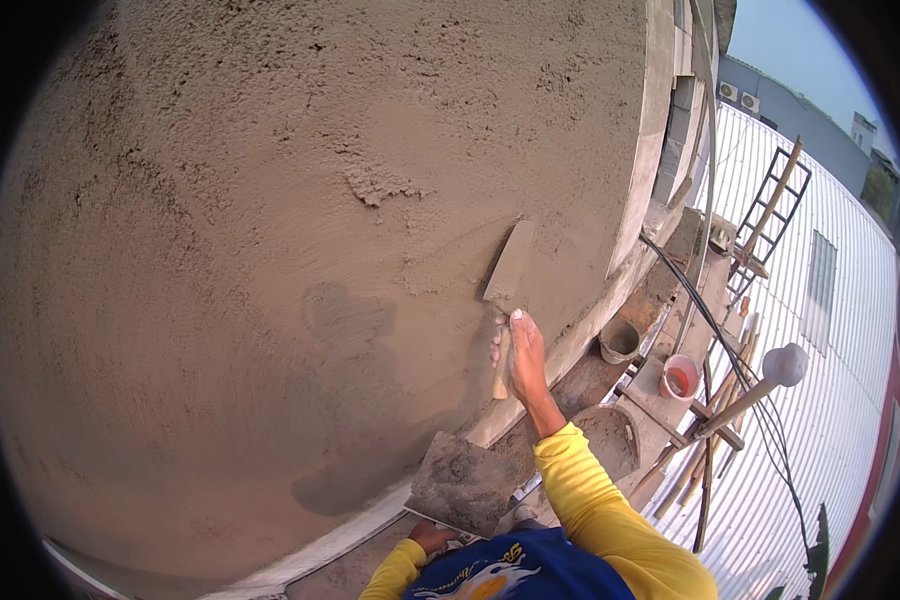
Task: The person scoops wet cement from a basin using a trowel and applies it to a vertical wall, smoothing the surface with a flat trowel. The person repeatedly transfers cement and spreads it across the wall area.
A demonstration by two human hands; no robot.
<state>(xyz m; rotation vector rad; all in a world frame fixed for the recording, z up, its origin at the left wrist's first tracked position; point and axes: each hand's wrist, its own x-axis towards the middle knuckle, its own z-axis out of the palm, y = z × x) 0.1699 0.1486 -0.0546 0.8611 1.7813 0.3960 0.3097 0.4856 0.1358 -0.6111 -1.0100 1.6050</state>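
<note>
Wet grey-brown mortar coats the broad wall in front of me, rough at the top and smoother lower down. My right hand is closed round the wooden handle of a pointed trowel. The trowel's mortar-smeared blade lies close against the wall, pointing up. Low in the middle, my left hand grips the near edge of a flat mortar board smeared with mortar. Part of that hand's fingers is hidden under the board.
Right of the wall, planks hold a dark bucket, a red-and-white bucket and a round mortar tub. Black cables and a wooden pole with a pale capped end cross there. Beyond lie a metal ladder and a corrugated roof.
</note>
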